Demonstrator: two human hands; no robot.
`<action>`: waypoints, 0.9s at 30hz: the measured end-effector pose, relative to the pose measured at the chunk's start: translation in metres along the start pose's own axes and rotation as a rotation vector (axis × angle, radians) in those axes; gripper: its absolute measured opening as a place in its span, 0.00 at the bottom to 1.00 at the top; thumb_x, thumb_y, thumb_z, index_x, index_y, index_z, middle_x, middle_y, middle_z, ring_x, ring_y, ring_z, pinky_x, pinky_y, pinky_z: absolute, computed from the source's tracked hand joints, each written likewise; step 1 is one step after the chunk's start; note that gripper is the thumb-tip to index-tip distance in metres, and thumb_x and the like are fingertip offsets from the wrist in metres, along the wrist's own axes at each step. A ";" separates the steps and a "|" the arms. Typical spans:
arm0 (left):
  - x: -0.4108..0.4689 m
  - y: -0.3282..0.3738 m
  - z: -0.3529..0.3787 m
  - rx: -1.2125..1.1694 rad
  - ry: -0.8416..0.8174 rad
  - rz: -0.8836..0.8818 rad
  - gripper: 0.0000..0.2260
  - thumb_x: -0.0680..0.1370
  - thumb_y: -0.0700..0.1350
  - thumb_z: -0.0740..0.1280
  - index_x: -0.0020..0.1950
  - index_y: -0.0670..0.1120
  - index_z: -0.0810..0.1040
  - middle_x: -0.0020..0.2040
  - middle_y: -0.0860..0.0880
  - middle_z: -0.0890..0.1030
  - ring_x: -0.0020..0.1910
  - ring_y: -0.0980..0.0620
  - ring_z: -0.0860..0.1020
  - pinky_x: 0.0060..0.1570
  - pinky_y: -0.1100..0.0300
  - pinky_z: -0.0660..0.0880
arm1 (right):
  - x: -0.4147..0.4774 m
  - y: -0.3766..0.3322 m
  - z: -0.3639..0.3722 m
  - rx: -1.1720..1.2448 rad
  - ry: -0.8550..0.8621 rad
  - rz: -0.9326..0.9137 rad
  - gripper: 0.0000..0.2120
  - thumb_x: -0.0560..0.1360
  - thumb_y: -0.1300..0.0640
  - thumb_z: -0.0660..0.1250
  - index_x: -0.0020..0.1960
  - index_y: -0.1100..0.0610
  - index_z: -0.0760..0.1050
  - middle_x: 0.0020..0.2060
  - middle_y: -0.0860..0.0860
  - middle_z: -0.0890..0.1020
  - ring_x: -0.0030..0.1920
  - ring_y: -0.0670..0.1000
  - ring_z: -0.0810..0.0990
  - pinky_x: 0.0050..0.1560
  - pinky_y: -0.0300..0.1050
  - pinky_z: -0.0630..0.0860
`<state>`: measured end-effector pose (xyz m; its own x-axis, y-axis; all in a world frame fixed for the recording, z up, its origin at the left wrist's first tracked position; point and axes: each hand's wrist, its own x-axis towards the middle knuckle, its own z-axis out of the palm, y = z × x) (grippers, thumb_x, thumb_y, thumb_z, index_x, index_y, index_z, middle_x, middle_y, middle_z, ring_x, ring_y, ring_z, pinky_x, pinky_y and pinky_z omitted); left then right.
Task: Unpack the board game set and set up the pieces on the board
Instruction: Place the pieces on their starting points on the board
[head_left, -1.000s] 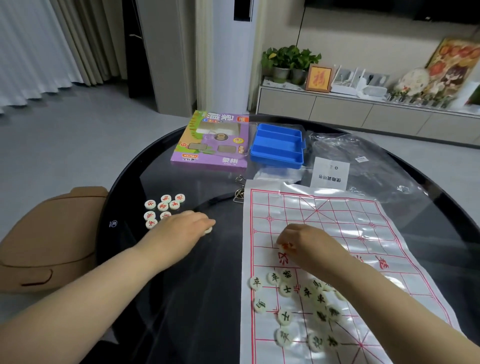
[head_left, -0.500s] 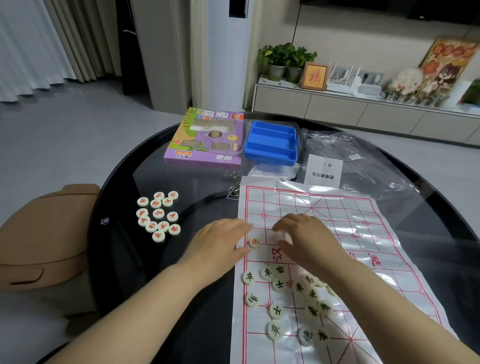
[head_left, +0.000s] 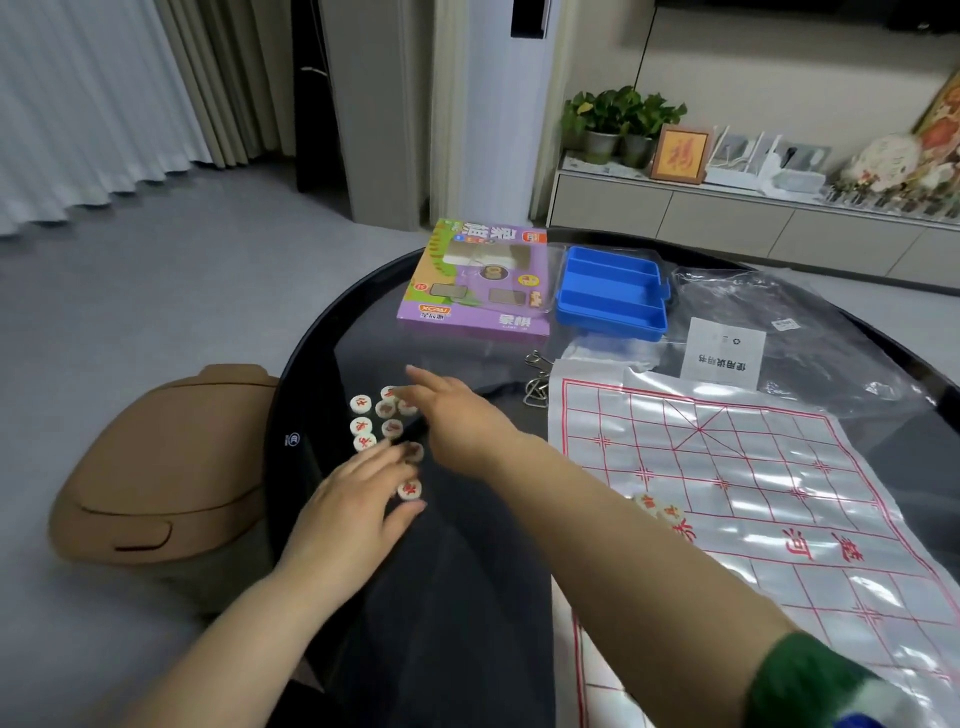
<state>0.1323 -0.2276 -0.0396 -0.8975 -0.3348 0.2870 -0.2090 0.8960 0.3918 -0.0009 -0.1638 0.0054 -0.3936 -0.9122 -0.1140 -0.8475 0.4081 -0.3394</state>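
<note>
Our left hand (head_left: 353, 512) and right hand (head_left: 452, 413), fingers straight and holding nothing, hover over the red pieces (head_left: 362, 427); we should pinch each singly before carrying it to the board (head_left: 753, 467).

Left hand (head_left: 358, 501), right hand (head_left: 453, 413) amid pieces (head_left: 362, 427)

A round black glass counter (head_left: 322, 415) stands on a grey floor (head_left: 156, 286). Just beside its left edge sits a tan bin (head_left: 156, 467) with a slot in its lid. A small tangle of metal wire rings (head_left: 535, 382) lies on the counter. White curtains (head_left: 78, 104) hang at far left. Along the back wall, a low cabinet (head_left: 727, 218) carries potted plants (head_left: 618, 119), an orange framed picture (head_left: 680, 154) and a white router (head_left: 748, 161).
</note>
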 end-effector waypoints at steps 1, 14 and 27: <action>-0.001 0.000 -0.001 -0.012 0.010 -0.003 0.12 0.69 0.42 0.73 0.52 0.41 0.81 0.58 0.45 0.79 0.62 0.45 0.74 0.62 0.61 0.64 | 0.008 -0.003 0.000 -0.035 -0.027 -0.009 0.31 0.74 0.68 0.58 0.73 0.53 0.56 0.75 0.49 0.48 0.74 0.54 0.51 0.70 0.50 0.60; -0.007 0.000 0.000 -0.183 0.104 -0.147 0.13 0.67 0.37 0.74 0.50 0.40 0.82 0.59 0.47 0.79 0.59 0.47 0.76 0.55 0.60 0.66 | 0.003 0.010 0.015 -0.095 0.083 0.012 0.17 0.79 0.60 0.55 0.66 0.57 0.69 0.70 0.52 0.67 0.68 0.55 0.65 0.63 0.45 0.65; -0.017 -0.014 -0.004 -0.082 0.143 -0.050 0.16 0.59 0.37 0.79 0.45 0.40 0.83 0.44 0.46 0.83 0.49 0.56 0.75 0.45 0.58 0.71 | -0.023 0.019 0.007 -0.106 0.082 0.076 0.15 0.76 0.62 0.57 0.62 0.59 0.72 0.59 0.56 0.76 0.61 0.56 0.71 0.58 0.50 0.70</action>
<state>0.1517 -0.2358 -0.0462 -0.8210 -0.4221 0.3844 -0.2144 0.8520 0.4776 -0.0055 -0.1355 -0.0051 -0.4824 -0.8741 -0.0572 -0.8451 0.4816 -0.2322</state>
